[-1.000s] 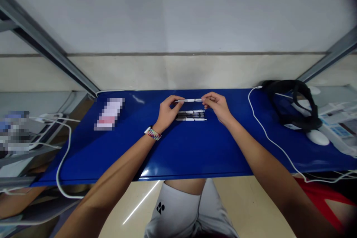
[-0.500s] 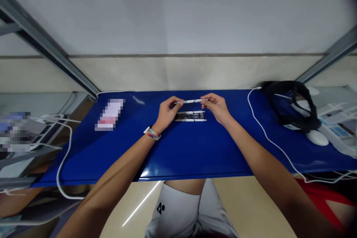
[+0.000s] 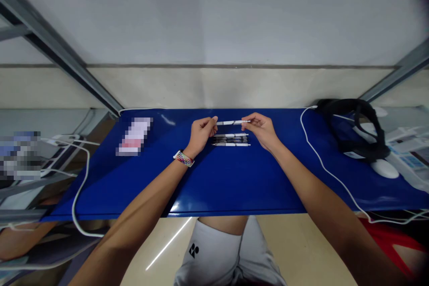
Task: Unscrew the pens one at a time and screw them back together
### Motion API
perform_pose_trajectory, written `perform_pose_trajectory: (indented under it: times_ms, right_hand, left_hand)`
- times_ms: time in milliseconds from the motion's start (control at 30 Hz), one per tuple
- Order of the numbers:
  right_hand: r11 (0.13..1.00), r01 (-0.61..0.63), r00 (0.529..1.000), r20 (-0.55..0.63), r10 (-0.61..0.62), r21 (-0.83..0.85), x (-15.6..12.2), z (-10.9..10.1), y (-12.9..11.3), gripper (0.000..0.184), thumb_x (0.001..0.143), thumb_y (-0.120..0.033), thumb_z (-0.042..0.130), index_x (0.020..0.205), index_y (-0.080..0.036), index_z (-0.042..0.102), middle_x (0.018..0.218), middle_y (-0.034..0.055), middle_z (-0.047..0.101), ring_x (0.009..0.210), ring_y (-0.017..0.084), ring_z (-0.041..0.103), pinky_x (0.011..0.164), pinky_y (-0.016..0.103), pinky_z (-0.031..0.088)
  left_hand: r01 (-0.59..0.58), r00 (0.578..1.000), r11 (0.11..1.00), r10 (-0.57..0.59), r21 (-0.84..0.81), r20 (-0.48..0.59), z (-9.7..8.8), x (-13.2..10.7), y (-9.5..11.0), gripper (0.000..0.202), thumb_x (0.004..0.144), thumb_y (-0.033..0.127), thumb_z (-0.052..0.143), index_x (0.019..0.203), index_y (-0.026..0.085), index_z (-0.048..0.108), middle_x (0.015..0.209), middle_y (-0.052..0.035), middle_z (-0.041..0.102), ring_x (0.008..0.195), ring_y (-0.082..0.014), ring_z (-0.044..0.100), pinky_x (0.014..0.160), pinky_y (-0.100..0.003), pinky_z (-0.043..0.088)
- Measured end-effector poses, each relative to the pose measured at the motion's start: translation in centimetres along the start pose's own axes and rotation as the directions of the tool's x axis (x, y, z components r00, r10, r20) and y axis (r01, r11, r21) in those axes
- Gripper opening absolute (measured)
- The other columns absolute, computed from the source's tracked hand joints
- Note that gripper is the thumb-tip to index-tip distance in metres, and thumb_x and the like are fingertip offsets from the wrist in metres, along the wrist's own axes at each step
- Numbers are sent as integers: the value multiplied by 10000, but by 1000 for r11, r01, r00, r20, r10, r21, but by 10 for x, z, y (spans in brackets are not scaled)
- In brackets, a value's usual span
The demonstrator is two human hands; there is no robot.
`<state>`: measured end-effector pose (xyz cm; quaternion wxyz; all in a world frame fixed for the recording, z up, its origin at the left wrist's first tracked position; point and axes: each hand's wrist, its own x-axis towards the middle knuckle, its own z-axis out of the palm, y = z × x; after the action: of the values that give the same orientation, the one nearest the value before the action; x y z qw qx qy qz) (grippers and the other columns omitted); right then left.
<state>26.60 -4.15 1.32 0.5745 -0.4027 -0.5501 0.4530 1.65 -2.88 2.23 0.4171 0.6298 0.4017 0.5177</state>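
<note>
Blue table [image 3: 214, 187] below, both forearms stretched out over it. Left hand [image 3: 201, 132], wristband on, pinches one end of a white pen [image 3: 233, 122]; right hand [image 3: 263, 128] pinches the other, pen level above three more pens [image 3: 231, 140]. Cable [image 3: 321, 165] and black headset [image 3: 355, 125] lie right.

From my remote seat I see two bare arms with no sleeves anywhere along them. My left hand [image 3: 201, 132] carries no rings that I can make out, and neither does my right hand [image 3: 263, 128]. On the left wrist sits a watch [image 3: 183, 158] with a white case and a woven strap of many colours. Below the arms I see white shorts [image 3: 221, 250], printed with a small black logo [image 3: 192, 250] on the left leg.
</note>
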Motion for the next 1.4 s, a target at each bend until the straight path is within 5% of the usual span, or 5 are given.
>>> perform_pose_trajectory:
  times_ms: [333,667,867,1167,1400]
  right_hand:
    - [992,-91,994,-49,96,92,1,-1,0,376,701,-475,993,932,-241,810,781,8,752,715,184,711,758,374,607]
    - [991,-100,993,-48,105,94,2,0,-2,403,690,-487,993,941,-236,802,773,4,739,722,181,705,764,377,603]
    - [990,-101,992,-71,108,97,3,-2,1,397,693,-485,983,941,-238,797,763,0,736,715,177,702,762,371,599]
    - [989,-107,990,-79,115,98,3,-2,0,404,691,-487,982,945,-232,798,768,1,740,717,173,702,760,365,598]
    - [988,-113,988,-93,123,106,3,-2,0,407,679,-479,989,936,-227,799,759,-1,738,709,169,696,750,356,592]
  left_hand:
    - [-108,994,987,106,118,28,-4,2,-2,281,904,437,824,1071,216,773,836,-9,730,747,-169,646,733,-299,492]
    - [-74,997,972,64,223,52,-9,5,-6,503,1048,573,613,753,194,763,716,-32,698,713,-181,625,733,-329,460]
    - [-97,995,988,95,120,27,-9,6,-10,297,895,429,832,1100,227,760,842,-5,696,787,-178,641,779,-309,496]
    - [-82,996,978,74,191,48,-10,6,-8,405,1018,542,663,830,198,764,789,-34,728,764,-190,639,747,-316,474]
    - [-110,994,982,106,151,34,-10,7,-13,276,884,393,833,1090,224,761,885,-13,713,793,-174,631,786,-309,492]
